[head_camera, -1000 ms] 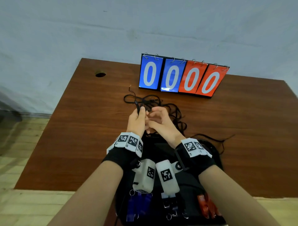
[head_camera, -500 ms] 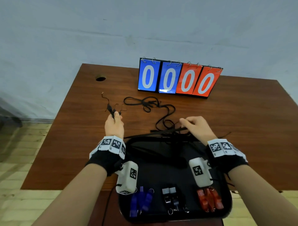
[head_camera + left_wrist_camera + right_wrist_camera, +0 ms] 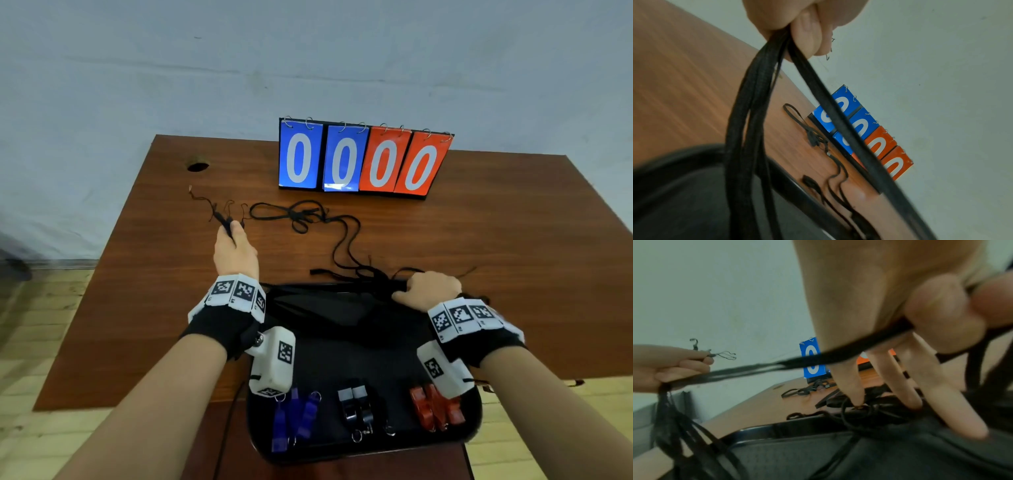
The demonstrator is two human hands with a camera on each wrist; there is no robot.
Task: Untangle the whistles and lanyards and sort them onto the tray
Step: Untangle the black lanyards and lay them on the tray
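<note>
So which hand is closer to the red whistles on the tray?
Right. The right hand holds lanyards above the red plastic whistles; the left hand is far across.

Head view evenly lit, soft diffuse light, no hard shadows; faint sheen on the wood table [image 3: 479, 240] beyond the hands. Wall behind looks flat grey-blue. Wide-angle warp: table edges splay outward, forearms stretch big at bottom corners. Slight compression softness, esp. w/ thin lanyards [image 3: 342, 240] ahead of the right hand [image 3: 428, 289]. Left wrist view dimmer, greenish cast; the left hand [image 3: 805, 21] sharp-ish, straps below it and the tray [image 3: 684, 155] rim smeared by motion blur. Right wrist view dim too; fingers [image 3: 941, 313] close to lens are badly out of focus, straps streaked, scoreboard [image 3: 810, 360] past them fairly crisp.
</note>
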